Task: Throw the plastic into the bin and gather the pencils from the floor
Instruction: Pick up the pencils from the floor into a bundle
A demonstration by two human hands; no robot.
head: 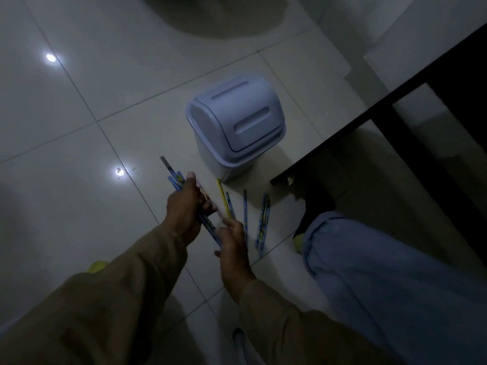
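Several pencils lie on the floor beside the bin — the left hand grips a bundle, the right hand open and empty — so reaching could loosen and spill it.

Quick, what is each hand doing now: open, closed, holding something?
Left hand: closed around a bundle of pencils.
Right hand: open, fingers spread, holding nothing, beside the bundle's lower end.
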